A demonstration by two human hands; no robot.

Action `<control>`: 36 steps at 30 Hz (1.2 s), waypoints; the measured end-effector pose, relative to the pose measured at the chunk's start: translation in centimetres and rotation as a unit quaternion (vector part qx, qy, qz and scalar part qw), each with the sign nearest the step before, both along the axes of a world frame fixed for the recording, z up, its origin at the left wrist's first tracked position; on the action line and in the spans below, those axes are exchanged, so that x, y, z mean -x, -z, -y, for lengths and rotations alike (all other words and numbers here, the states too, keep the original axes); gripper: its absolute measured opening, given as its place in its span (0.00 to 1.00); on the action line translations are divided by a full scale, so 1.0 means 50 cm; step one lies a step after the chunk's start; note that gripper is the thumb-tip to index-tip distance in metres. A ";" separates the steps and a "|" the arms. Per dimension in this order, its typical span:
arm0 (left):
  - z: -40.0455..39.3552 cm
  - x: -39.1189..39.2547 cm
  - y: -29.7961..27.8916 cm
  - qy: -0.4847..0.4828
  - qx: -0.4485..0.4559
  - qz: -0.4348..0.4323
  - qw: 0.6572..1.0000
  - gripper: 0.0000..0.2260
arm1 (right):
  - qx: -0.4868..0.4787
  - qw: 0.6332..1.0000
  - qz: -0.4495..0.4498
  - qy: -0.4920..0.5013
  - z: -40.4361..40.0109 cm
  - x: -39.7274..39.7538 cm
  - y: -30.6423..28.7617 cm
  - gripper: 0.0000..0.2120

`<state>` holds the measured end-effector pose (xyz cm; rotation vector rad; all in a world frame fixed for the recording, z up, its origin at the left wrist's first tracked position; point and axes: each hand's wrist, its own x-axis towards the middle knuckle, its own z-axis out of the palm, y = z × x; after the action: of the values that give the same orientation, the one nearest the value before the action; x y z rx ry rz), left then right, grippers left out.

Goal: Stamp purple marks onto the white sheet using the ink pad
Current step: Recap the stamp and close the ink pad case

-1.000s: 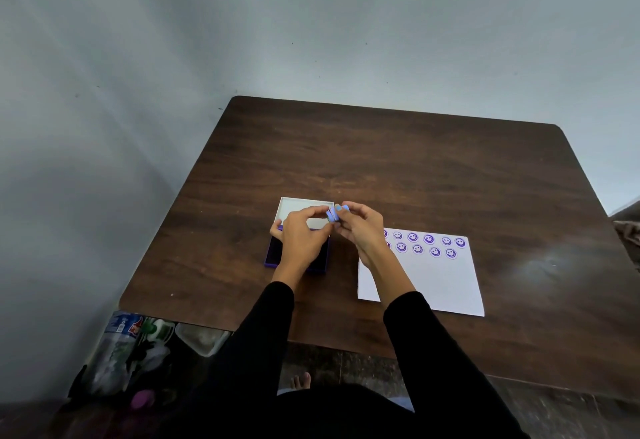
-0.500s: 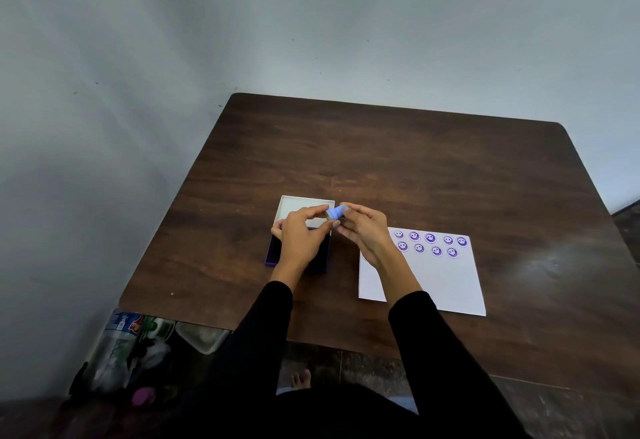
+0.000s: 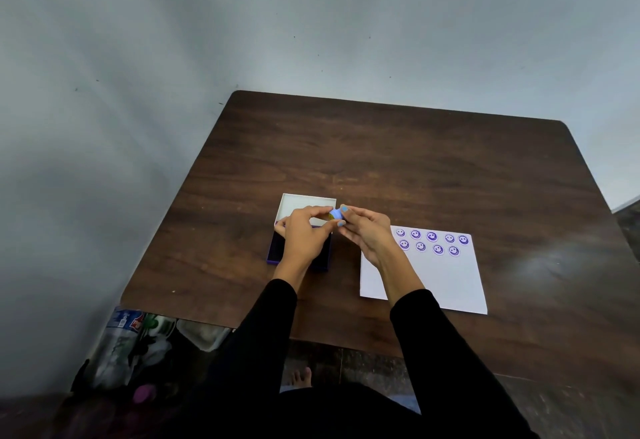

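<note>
A dark wooden table stands against a grey wall. Plastic bottles are heaped on the floor under its left corner.

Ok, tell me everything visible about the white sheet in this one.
The white sheet is a plain rectangle, seemingly paper, lying flat on the dark wooden table, right of the ink pad box. Nine purple smiley stamps show near its far edge, five above four; the rest is blank. The right hand and forearm cover its near-left part; contact is unclear.
</note>
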<state>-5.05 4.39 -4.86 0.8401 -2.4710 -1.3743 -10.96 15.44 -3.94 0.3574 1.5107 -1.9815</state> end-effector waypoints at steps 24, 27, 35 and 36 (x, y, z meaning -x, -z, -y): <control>0.072 -0.005 -0.004 -0.039 0.008 -0.013 0.999 0.12 | -0.409 0.850 -0.237 -0.232 -0.021 0.023 -0.018 0.13; 0.080 -0.003 -0.006 -0.057 0.006 0.007 0.998 0.12 | -0.406 0.846 -0.227 -0.261 -0.023 0.032 -0.025 0.15; 0.114 -0.002 -0.020 -0.114 -0.026 0.028 0.993 0.18 | -0.389 0.863 -0.260 -0.193 0.016 0.038 -0.046 0.17; 0.116 -0.001 -0.019 -0.111 -0.034 0.042 0.992 0.20 | -0.385 0.864 -0.255 -0.200 0.027 0.034 -0.042 0.17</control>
<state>-5.02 -1.43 -3.89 1.1718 -2.3158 -1.3754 -12.64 14.11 -1.83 -0.1928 2.4575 -1.1090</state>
